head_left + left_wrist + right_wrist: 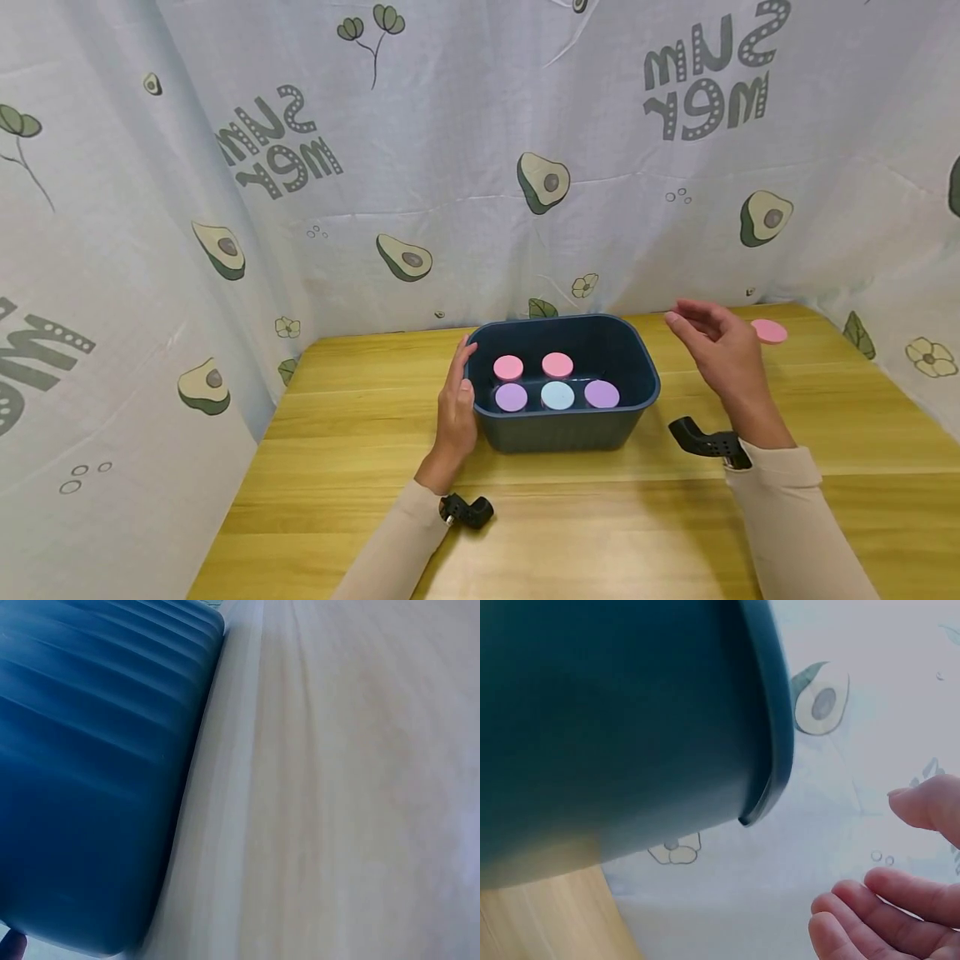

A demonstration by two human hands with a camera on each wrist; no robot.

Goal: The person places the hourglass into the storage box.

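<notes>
A dark blue plastic bin [562,429] stands on the wooden table. Inside it lie several round discs, among them a pink disc [557,365], a purple disc [512,397] and a light blue disc [557,395]. My left hand [456,412] rests along the bin's left end, its fingers extended up to the rim. In the left wrist view, just a fingertip [12,945] shows at the bin's edge. Right of the bin, my right hand [722,354] is raised, holding nothing. The right wrist view shows its fingers [900,904] loosely bent, thumb apart from them.
Another pink disc [769,332] lies on the table [360,450] at the far right, just beyond my right hand. A white curtain [465,167] with avocado prints hangs behind the table and along its sides. Black camera mounts sit on both wrists.
</notes>
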